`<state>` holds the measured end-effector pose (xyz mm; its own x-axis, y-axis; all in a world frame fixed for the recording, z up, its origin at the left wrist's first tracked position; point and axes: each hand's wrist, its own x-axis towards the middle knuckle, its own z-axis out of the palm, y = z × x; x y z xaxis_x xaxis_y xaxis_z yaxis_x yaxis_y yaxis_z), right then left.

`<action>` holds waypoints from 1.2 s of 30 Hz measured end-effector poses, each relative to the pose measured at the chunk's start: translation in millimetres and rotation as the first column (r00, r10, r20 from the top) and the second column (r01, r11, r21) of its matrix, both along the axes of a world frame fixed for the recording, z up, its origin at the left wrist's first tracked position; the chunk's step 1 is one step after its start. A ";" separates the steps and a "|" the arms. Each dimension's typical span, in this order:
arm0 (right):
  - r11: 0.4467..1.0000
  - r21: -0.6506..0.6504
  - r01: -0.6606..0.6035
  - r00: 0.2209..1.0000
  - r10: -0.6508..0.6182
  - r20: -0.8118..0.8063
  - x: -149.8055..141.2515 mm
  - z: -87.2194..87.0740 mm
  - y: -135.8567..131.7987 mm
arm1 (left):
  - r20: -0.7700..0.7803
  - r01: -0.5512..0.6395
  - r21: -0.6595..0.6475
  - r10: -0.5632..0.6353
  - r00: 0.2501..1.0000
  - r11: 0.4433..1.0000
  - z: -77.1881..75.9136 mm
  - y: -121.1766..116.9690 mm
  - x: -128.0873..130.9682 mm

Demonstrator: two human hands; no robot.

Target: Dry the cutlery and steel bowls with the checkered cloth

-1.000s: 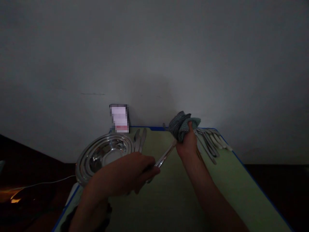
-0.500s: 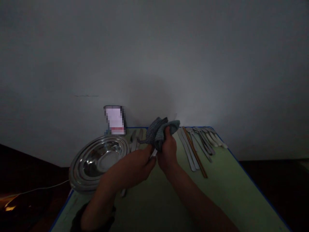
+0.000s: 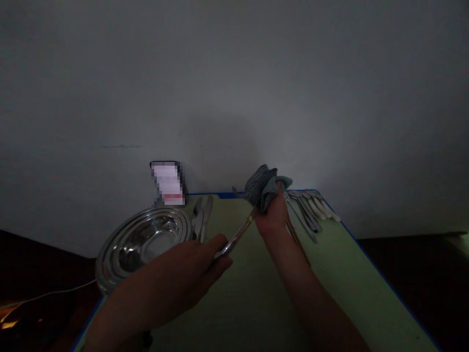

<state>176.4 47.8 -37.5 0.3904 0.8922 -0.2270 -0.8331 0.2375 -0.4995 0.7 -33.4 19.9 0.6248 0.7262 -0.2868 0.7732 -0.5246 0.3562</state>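
Observation:
My left hand (image 3: 200,261) is closed around one end of a long metal utensil (image 3: 237,237) that slants up to the right. My right hand (image 3: 271,215) grips a bunched grey-green cloth (image 3: 264,186) wrapped over the utensil's far end. Both hands hover above a pale green table (image 3: 256,303) with a blue edge. Which kind of utensil it is stays unclear in the dim light.
A shiny steel bowl (image 3: 141,239) sits at the table's left edge, with a few pieces of cutlery (image 3: 201,220) beside it. A row of several spoons and knives (image 3: 309,210) lies at the far right. A small blurred card (image 3: 167,182) stands against the grey wall.
My right hand with the cloth has slid away from my left hand, up along the utensil to its far end. More of the shaft shows between the hands now.

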 end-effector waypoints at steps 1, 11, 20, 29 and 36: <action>1.000 -0.002 0.011 1.000 -0.011 -0.005 0.8 1.5 -0.3 | 0.004 -0.002 -0.013 0.002 1.000 1.000 1.5 -1.3 -1.8; 0.985 0.018 0.171 0.968 -0.171 0.184 -1.2 9.2 -12.4 | 0.163 -0.167 0.095 0.150 0.975 0.981 -2.3 20.2 -6.1; 0.993 -0.099 -0.065 0.941 0.094 0.326 -54.8 -3.9 -35.1 | 0.154 -0.162 0.164 0.137 0.979 0.973 -19.1 25.8 13.0; 1.000 -0.005 0.003 0.981 -0.002 0.194 -19.2 2.0 -18.1 | 0.094 -0.148 0.208 0.131 0.987 0.967 -1.8 9.3 4.1; 0.980 -0.044 0.192 0.961 -0.179 0.211 6.9 14.8 -11.9 | 0.029 -0.151 0.169 0.148 0.989 0.974 -2.3 11.4 0.0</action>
